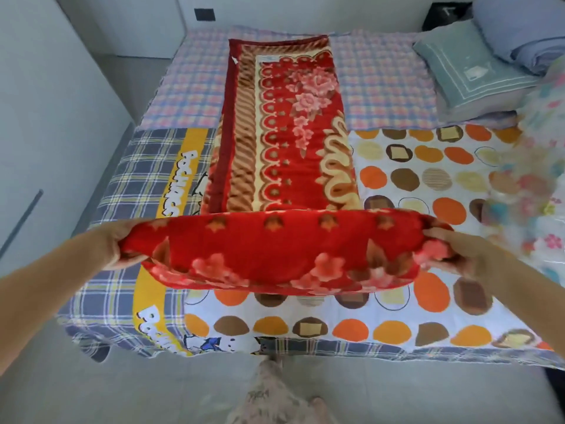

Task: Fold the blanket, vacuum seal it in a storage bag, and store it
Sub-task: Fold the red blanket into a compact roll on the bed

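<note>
A thick red blanket with pink flowers and gold trim lies as a long narrow strip down the middle of the bed, running away from me. Its near end is lifted off the bed and turned over toward the far end. My left hand grips the left corner of that raised end. My right hand grips the right corner. Both arms are stretched out, and the lifted fold hangs between the hands above the mattress.
The bed has patchwork sheets: plaid, checked and dotted. A grey-green pillow and a rolled blue quilt sit at the far right. A blurred floral cloth lies on the right. White wardrobe doors stand on the left. My feet are on the grey floor.
</note>
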Available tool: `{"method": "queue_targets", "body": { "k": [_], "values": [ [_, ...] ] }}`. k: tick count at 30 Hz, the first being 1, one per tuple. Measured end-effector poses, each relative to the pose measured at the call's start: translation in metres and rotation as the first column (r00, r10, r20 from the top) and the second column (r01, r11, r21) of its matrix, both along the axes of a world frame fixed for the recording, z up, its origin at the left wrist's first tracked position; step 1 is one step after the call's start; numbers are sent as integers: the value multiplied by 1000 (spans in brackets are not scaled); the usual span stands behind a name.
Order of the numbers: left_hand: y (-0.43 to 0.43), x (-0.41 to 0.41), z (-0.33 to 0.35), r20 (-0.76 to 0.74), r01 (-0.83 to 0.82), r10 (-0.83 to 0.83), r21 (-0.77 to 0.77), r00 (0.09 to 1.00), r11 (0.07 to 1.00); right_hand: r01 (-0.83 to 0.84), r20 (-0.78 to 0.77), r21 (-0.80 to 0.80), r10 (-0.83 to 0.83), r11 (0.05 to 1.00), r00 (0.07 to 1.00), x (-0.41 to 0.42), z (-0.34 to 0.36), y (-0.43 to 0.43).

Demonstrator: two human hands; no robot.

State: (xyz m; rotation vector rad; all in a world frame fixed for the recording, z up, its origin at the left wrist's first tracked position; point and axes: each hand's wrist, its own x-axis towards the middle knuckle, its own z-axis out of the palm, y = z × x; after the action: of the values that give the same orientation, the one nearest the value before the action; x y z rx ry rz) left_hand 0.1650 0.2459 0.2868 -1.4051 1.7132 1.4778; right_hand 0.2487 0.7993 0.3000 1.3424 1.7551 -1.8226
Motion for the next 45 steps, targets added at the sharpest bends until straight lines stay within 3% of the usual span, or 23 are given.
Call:
{"method": "queue_targets", "body": {
  "k": [9, 12, 14, 16, 18, 20, 22, 23, 24, 25, 26, 29, 31, 34, 37, 40, 43, 45],
  "values": [
    [16, -183, 20, -39, 19, -17, 66, 999, 998, 26, 29, 142, -30, 990, 999, -197, 2, 5],
    [27, -251, 26, -115, 20, -4, 135, 993, 991, 86, -25, 210, -82, 974, 996, -274, 0, 14],
    [34, -291, 17, -249, 20, 17, 146, 968, 989, 116, -105, 270, -90, 956, 990, -317, -5, 15],
    [49, -316, -7, -450, 146, -126, 9, 884, 989, 15, -150, 419, 53, 908, 987, -344, -24, 5],
    [65, -318, -46, -553, 278, -315, -153, 771, 948, -141, -133, 564, 258, 814, 957, -347, -56, -13],
    [75, -302, -91, -511, 413, -556, -373, 655, 831, -336, -16, 666, 463, 666, 886, -333, -97, -28],
    [80, -279, -129, -228, 590, -837, -617, 498, 520, -490, 179, 769, 600, 409, 780, -314, -140, -35],
    [80, -271, -143, -65, 621, -885, -689, 461, 374, -526, 265, 797, 610, 297, 747, -305, -155, -37],
    [80, -267, -152, 48, 615, -884, -736, 465, 284, -532, 307, 807, 588, 255, 748, -299, -171, -33],
    [80, -265, -155, 97, 589, -856, -765, 508, 262, -523, 317, 811, 553, 263, 770, -297, -180, -30],
    [78, -268, -163, 95, 556, -820, -778, 564, 293, -512, 291, 788, 526, 341, 799, -300, -188, -23],
    [67, -293, -175, 42, 517, -676, -681, 735, 519, -408, 121, 549, 414, 729, 902, -332, -196, 0],
    [61, -313, -181, -9, 484, -582, -544, 813, 685, -320, 44, 437, 335, 841, 941, -352, -209, 10],
    [62, -336, -190, -93, 379, -457, -428, 884, 820, -273, 80, 473, 267, 838, 960, -373, -220, 5],
    [67, -338, -196, -160, 311, -420, -454, 893, 835, -344, 215, 618, 270, 707, 939, -378, -218, -6],
    [81, -336, -181, -336, 205, -406, -498, 850, 843, -351, 228, 696, 271, 626, 935, -381, -207, -12],
    [91, -342, -162, -548, 55, -367, -502, 752, 863, -239, 103, 742, 246, 627, 964, -386, -177, -17],
    [93, -349, -153, -640, -37, -322, -482, 697, 876, -211, 62, 804, 275, 555, 959, -388, -152, -16]
  ]
}}
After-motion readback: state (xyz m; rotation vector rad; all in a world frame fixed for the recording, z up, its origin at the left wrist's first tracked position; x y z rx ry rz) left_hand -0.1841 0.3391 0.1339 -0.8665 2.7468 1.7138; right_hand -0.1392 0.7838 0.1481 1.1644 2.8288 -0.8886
